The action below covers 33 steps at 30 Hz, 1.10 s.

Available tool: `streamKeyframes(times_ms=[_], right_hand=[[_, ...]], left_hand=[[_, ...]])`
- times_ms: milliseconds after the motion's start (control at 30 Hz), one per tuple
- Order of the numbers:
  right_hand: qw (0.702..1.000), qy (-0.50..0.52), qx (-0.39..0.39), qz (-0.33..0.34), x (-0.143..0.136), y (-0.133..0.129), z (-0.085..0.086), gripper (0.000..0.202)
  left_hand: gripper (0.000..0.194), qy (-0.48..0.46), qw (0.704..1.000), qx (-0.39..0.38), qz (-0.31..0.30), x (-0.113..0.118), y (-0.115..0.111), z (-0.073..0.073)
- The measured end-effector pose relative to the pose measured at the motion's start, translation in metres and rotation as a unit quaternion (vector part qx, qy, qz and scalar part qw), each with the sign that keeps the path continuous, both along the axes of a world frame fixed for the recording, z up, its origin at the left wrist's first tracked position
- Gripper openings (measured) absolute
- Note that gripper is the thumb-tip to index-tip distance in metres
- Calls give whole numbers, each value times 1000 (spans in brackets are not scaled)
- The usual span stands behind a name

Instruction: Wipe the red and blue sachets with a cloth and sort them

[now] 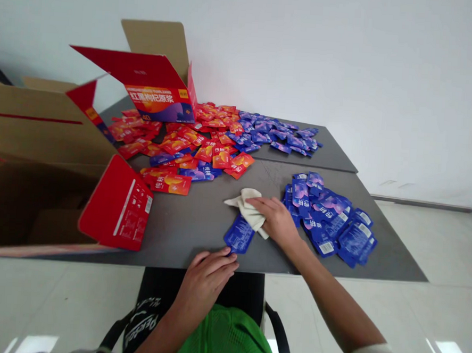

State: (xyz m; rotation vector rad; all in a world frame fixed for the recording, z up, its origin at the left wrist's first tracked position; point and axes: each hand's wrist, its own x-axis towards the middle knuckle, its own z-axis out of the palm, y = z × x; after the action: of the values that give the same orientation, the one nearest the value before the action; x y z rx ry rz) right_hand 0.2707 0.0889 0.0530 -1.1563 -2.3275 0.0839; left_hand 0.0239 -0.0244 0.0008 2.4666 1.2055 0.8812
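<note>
Blue sachet (239,235): flat at near tabletop (184,232) edge | L hand (208,276) fingertips pin its near end, steadying it, clamped on nothing | R hand (275,220) presses cloth (249,208) on its far end, fingers closed on cloth | blue pile (329,219) by R, sep. from red pile (190,136) | open carton (40,170) L, far.

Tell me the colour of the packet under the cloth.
Blue with white print; the packet shows best in the head view, partly under the cream cloth.

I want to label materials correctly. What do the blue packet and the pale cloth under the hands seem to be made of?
Blue packet: probably plastic or foil film, flat, with printed text and slight sheen. Pale cloth: looks like soft matte fabric, crumpled in folds under the right hand.
</note>
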Motion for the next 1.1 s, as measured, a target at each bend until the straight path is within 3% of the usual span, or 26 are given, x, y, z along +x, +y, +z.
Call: streamKeyframes(times_ms=[100,233,300,433,533,600,733,800,867,967,1100], right_hand=[[999,38,20,-17,-4,-8,12,48],[994,17,-36,104,-26,-55,11,51],[988,9,-68,139,-30,-65,2,50],[996,21,-54,69,-14,-30,-10,48],[1000,24,4,-13,-1,1,0,45],[998,47,32,-31,-2,1,11,44],[997,35,2,72,-22,-40,20,50],[990,5,-41,135,-30,-56,13,51],[986,2,-67,151,-29,-54,2,51],[996,21,-47,75,-15,-22,-9,51],[998,49,29,-22,2,8,4,45]], left_hand=[[24,-11,1000,6,5,1,-1,0],[25,-13,1000,0,6,2,-1,4],[26,-16,1000,-1,2,3,0,5],[21,-33,999,3,4,3,0,5],[20,-35,999,9,11,3,0,2],[20,-37,999,12,10,3,-1,1],[19,-46,999,21,12,5,0,1],[20,-46,999,22,14,5,1,2],[20,-45,999,18,12,5,1,3],[20,-44,999,21,7,3,1,3],[20,-38,999,30,10,3,0,3]])
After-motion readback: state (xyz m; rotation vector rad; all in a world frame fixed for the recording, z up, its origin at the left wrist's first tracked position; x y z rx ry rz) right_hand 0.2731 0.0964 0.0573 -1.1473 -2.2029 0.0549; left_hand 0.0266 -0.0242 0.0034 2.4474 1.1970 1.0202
